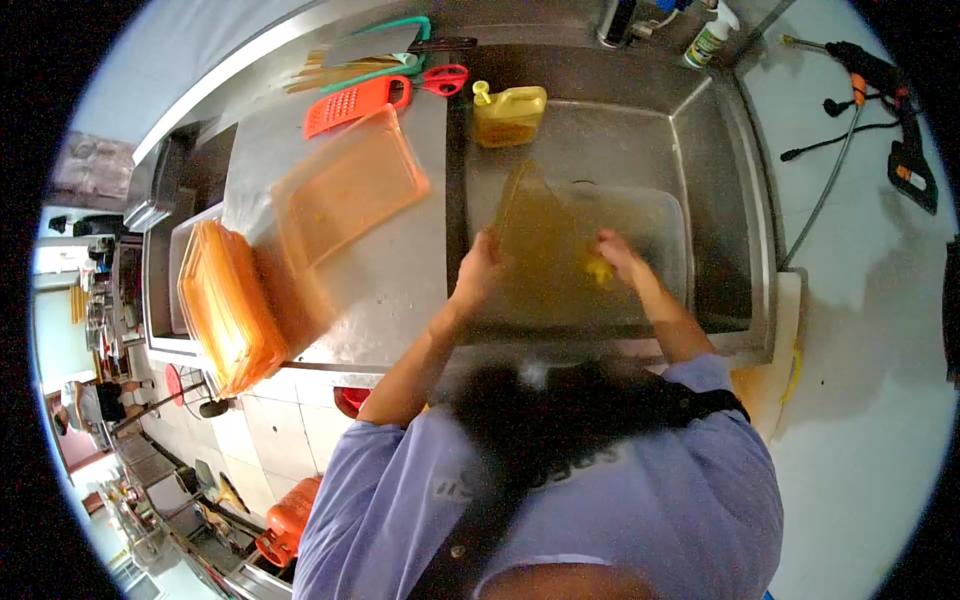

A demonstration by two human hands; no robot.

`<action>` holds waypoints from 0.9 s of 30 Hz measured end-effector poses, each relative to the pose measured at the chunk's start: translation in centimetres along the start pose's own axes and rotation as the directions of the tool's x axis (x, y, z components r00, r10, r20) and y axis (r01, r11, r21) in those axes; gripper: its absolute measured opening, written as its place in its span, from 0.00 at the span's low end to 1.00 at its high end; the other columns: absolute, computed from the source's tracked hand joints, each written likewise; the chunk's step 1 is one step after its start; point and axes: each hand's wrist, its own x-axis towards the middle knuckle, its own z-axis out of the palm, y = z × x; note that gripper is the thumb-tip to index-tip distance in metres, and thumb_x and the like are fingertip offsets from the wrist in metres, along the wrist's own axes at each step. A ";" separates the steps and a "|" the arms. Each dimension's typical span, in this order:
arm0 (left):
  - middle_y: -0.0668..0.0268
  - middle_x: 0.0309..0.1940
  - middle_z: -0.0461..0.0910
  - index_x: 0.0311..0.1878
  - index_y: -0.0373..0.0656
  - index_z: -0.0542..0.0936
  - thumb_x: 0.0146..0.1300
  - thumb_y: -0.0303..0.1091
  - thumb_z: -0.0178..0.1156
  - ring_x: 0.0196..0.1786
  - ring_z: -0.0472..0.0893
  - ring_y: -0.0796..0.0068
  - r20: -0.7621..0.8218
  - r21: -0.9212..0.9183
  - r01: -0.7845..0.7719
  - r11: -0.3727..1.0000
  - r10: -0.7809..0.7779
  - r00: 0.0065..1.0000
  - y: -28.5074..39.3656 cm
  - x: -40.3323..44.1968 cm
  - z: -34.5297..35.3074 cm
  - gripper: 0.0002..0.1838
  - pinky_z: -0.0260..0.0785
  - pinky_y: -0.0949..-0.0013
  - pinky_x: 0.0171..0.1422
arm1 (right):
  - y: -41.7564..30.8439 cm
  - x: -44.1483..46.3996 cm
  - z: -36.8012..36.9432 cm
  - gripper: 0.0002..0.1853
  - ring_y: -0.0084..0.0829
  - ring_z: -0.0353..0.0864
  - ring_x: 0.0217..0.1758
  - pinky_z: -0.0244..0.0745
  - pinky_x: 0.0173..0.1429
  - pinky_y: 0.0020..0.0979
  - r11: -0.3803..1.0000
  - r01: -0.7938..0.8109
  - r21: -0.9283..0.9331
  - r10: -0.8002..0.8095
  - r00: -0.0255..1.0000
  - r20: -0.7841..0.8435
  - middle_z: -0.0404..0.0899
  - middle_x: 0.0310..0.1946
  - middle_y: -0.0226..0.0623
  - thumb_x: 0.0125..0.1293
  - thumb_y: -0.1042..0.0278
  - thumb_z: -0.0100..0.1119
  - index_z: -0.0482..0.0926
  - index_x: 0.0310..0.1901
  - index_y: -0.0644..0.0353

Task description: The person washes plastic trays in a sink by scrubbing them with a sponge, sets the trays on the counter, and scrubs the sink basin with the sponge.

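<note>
My left hand is closed on the left edge of a translucent, amber-tinted plastic lid, held tilted over the sink. In my right hand is a small yellow sponge, close to the lid's face; whether it touches is blurred. Beneath and to the right, a clear plastic tub sits in the sink, its contents hard to make out. Left of the sink, a translucent orange lid lies on the steel counter, near a stack of similar lids.
A yellow jug stands in the sink's back left corner. Behind the counter lie a red grater, red scissors and a cleaver. A spray bottle is on the back ledge; a spray gun hangs right.
</note>
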 end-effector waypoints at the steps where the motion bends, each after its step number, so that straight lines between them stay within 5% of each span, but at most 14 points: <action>1: 0.57 0.41 0.77 0.58 0.42 0.64 0.54 0.37 0.60 0.43 0.77 0.63 -0.011 0.018 -0.114 0.993 0.114 0.993 -0.7 -0.1 0.7 0.27 0.68 0.67 0.47 | -2.3 -0.7 1.1 0.16 0.31 0.73 0.48 0.67 0.54 0.32 0.983 0.153 0.104 -0.149 0.988 -0.051 0.75 0.45 0.35 0.56 0.72 0.51 0.73 0.48 0.62; 2: 0.56 0.42 0.77 0.59 0.42 0.64 0.54 0.38 0.60 0.44 0.77 0.61 -0.015 0.036 -0.229 0.973 0.229 0.973 -0.9 -0.2 1.4 0.29 0.68 0.66 0.48 | -4.5 -1.4 2.1 0.17 0.30 0.72 0.47 0.67 0.53 0.31 0.931 0.308 0.193 -0.294 0.950 -0.101 0.74 0.44 0.33 0.56 0.72 0.52 0.72 0.49 0.62; 5: 0.54 0.46 0.75 0.59 0.40 0.63 0.53 0.40 0.62 0.49 0.76 0.58 0.119 -0.033 -0.041 0.999 0.045 0.992 3.8 -1.1 1.4 0.32 0.67 0.66 0.51 | -7.4 0.3 5.6 0.18 0.31 0.75 0.42 0.71 0.46 0.33 0.673 0.419 0.609 -0.427 0.893 -0.143 0.77 0.40 0.35 0.54 0.70 0.54 0.72 0.49 0.58; 7: 0.57 0.53 0.71 0.62 0.40 0.59 0.52 0.36 0.65 0.53 0.73 0.64 0.202 0.273 -0.439 0.856 0.396 0.896 2.8 -0.4 2.3 0.36 0.65 0.66 0.57 | -8.8 -1.5 8.9 0.20 0.32 0.74 0.45 0.67 0.53 0.32 0.689 0.333 0.643 -0.373 0.925 -0.080 0.76 0.42 0.36 0.54 0.71 0.54 0.71 0.51 0.59; 9: 0.58 0.55 0.69 0.63 0.40 0.58 0.52 0.36 0.67 0.55 0.71 0.66 0.247 0.298 -0.408 0.863 0.343 0.906 0.2 -0.2 2.6 0.38 0.63 0.66 0.60 | -8.1 -3.8 10.7 0.23 0.32 0.69 0.53 0.61 0.59 0.32 0.802 0.424 0.422 -0.469 0.883 0.005 0.73 0.49 0.36 0.56 0.69 0.54 0.67 0.55 0.60; 11: 0.55 0.54 0.71 0.63 0.39 0.58 0.52 0.39 0.67 0.55 0.72 0.66 0.217 0.012 0.052 0.999 -0.053 0.975 -2.6 -0.4 2.7 0.39 0.64 0.66 0.59 | -3.9 -2.8 11.8 0.24 0.32 0.66 0.58 0.59 0.62 0.32 0.867 0.451 0.211 -0.475 0.877 0.078 0.70 0.52 0.36 0.58 0.67 0.53 0.65 0.57 0.60; 13: 0.53 0.49 0.74 0.63 0.42 0.58 0.52 0.44 0.66 0.52 0.74 0.62 0.221 0.121 -0.105 0.987 0.076 0.972 -0.3 -1.8 1.1 0.39 0.65 0.64 0.57 | -0.6 -3.3 11.3 0.20 0.29 0.67 0.54 0.62 0.57 0.31 0.870 0.491 -0.043 -0.482 0.866 0.134 0.71 0.50 0.34 0.61 0.68 0.51 0.66 0.56 0.60; 15: 0.50 0.44 0.76 0.65 0.44 0.55 0.53 0.48 0.64 0.49 0.76 0.57 0.382 0.136 0.066 0.989 -0.113 0.917 4.9 -2.6 -1.6 0.41 0.66 0.62 0.55 | 0.1 -3.2 9.7 0.16 0.27 0.71 0.48 0.66 0.52 0.29 0.854 0.490 -0.177 -0.445 0.863 0.241 0.73 0.45 0.31 0.63 0.72 0.49 0.69 0.53 0.60; 16: 0.49 0.44 0.76 0.66 0.46 0.54 0.54 0.48 0.63 0.49 0.76 0.55 0.310 0.049 0.070 0.996 -0.081 0.947 4.2 -3.2 -0.9 0.41 0.67 0.61 0.55 | 0.5 -3.0 8.5 0.16 0.27 0.71 0.48 0.65 0.52 0.29 0.875 0.429 -0.226 -0.354 0.883 0.308 0.73 0.45 0.32 0.63 0.72 0.49 0.69 0.54 0.59; 18: 0.48 0.44 0.76 0.68 0.50 0.51 0.55 0.49 0.61 0.48 0.76 0.51 0.177 -0.119 0.026 0.993 -0.005 0.984 3.4 -4.0 1.0 0.42 0.67 0.59 0.54 | 1.2 -2.4 6.9 0.17 0.28 0.71 0.49 0.65 0.53 0.29 0.853 0.381 -0.355 -0.299 0.917 0.264 0.73 0.46 0.33 0.63 0.73 0.49 0.68 0.54 0.61; 23: 0.45 0.48 0.74 0.69 0.57 0.48 0.59 0.45 0.56 0.49 0.75 0.47 0.434 0.192 -0.125 0.973 0.030 0.901 5.5 -3.2 0.3 0.38 0.67 0.54 0.53 | 12.6 7.0 -1.1 0.19 0.34 0.70 0.52 0.65 0.55 0.34 0.825 0.456 -0.334 -0.425 0.890 0.165 0.72 0.49 0.38 0.63 0.71 0.49 0.67 0.55 0.65; 27: 0.46 0.42 0.77 0.68 0.60 0.51 0.58 0.40 0.54 0.43 0.78 0.49 0.518 0.134 -0.398 0.907 0.279 0.809 4.3 -1.9 1.9 0.35 0.70 0.51 0.46 | 11.0 4.8 -3.0 0.19 0.35 0.70 0.51 0.65 0.56 0.34 0.944 0.210 -0.256 -0.218 0.976 -0.003 0.73 0.48 0.40 0.62 0.69 0.51 0.69 0.55 0.64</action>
